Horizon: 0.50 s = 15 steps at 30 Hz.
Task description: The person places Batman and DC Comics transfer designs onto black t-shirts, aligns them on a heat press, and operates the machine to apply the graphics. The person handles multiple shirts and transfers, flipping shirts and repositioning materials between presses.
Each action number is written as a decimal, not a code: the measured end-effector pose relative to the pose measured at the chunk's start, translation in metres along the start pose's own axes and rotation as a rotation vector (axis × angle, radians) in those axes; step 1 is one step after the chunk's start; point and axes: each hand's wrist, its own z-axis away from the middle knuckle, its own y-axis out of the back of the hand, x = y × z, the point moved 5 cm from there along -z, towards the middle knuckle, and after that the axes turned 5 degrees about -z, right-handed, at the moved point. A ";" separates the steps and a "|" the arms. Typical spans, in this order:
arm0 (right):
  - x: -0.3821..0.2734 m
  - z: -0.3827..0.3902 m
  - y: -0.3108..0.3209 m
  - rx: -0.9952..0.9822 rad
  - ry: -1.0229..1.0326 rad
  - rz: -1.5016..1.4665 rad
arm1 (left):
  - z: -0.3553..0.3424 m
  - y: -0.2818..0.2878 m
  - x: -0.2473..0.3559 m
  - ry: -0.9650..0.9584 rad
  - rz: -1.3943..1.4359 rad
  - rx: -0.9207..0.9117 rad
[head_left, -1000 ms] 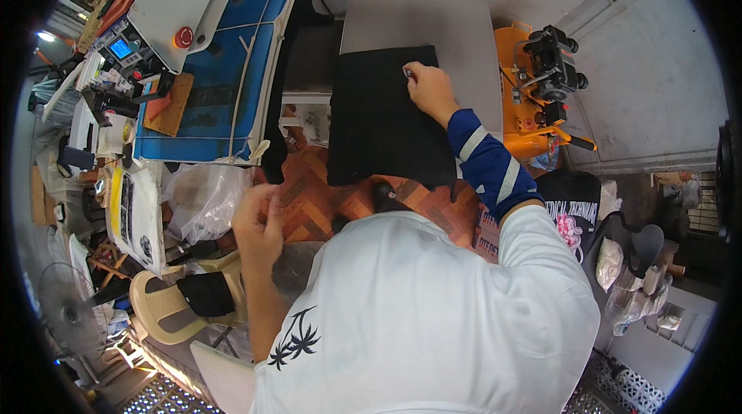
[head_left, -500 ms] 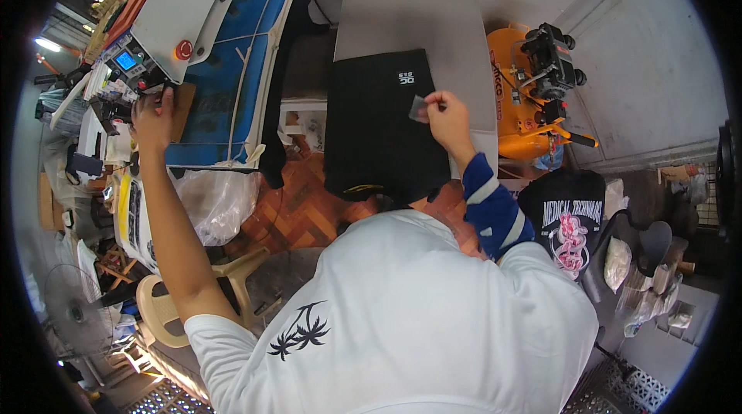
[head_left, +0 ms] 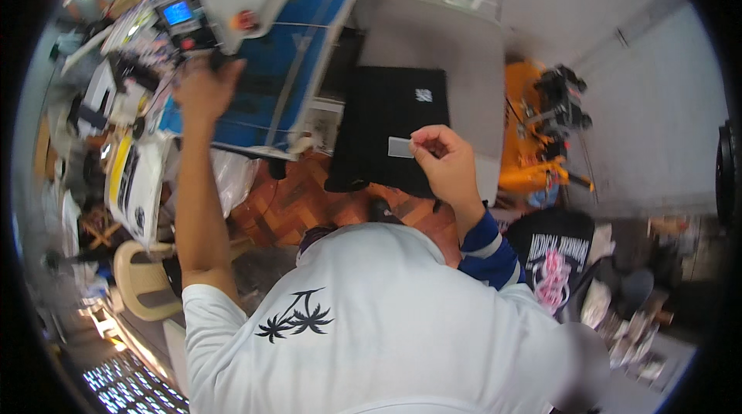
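- While the right hand (head_left: 448, 163) pinches a small clear film (head_left: 399, 147) by its right edge, thumb and fingertips closed on it, the white print (head_left: 423, 95) on the black cloth (head_left: 379, 120) lies uncovered.
- As far as I can judge, this means the film is clear of the print; whether it touches the cloth below is not plain.
- The cloth lies on the grey board (head_left: 471, 66), its near end hanging toward the person, with the print near its far right corner.
- The left hand (head_left: 207, 93) is at the near left part of the blue surface (head_left: 278, 58), just below the control box (head_left: 178, 13) with its lit screen. Its thumb stands out sideways, but its fingers are too dark and blurred to tell whether they grip anything.
- Compared with half a second ago, the film sits farther left and nearer the person, its flat face more fully in view; then it was by the cloth's right edge.
- A second ago the right hand is at the print's corner and the left hand hangs well apart from the control box.
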 end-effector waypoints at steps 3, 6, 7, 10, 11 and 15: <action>-0.045 -0.017 -0.055 -0.195 0.268 0.065 | 0.036 0.048 0.063 -0.194 0.368 0.098; -0.094 -0.023 -0.109 -0.268 0.498 0.212 | 0.095 0.103 0.085 -0.444 0.994 -0.019; -0.105 -0.021 -0.129 -0.324 0.506 0.217 | 0.108 0.096 0.076 -0.451 1.085 -0.246; -0.132 -0.021 -0.166 -0.263 0.700 0.419 | 0.112 0.056 -0.013 -0.126 1.339 -0.264; -0.133 -0.029 -0.165 -0.032 0.805 0.575 | 0.108 0.034 -0.052 0.024 1.411 -0.159; -0.116 -0.064 -0.137 0.676 0.532 0.541 | 0.153 -0.143 -0.267 0.726 1.305 -0.081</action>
